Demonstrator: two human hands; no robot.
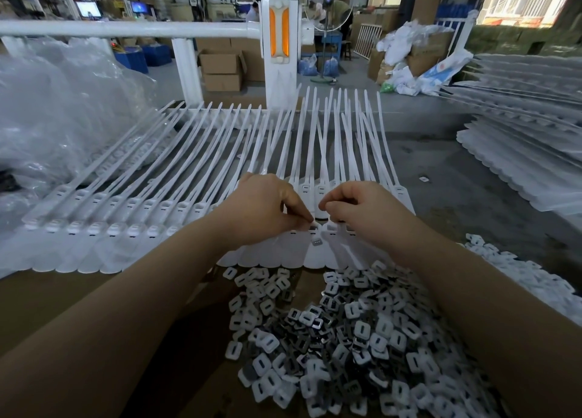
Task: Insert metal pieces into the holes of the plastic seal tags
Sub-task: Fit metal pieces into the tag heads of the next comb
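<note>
Here, seal tags (176,171) cover the workshop's cardboard table (47,301).

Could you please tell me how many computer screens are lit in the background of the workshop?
2. One screen glows at the far left, behind the white rail; a second screen sits just right of it. Others may be hidden behind clutter.

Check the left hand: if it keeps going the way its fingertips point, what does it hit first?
The left hand points right and down. First in line is the tag head at its fingertips, apparently already in contact. Beyond that sits the right hand. Depth is hard to judge from this view.
</note>
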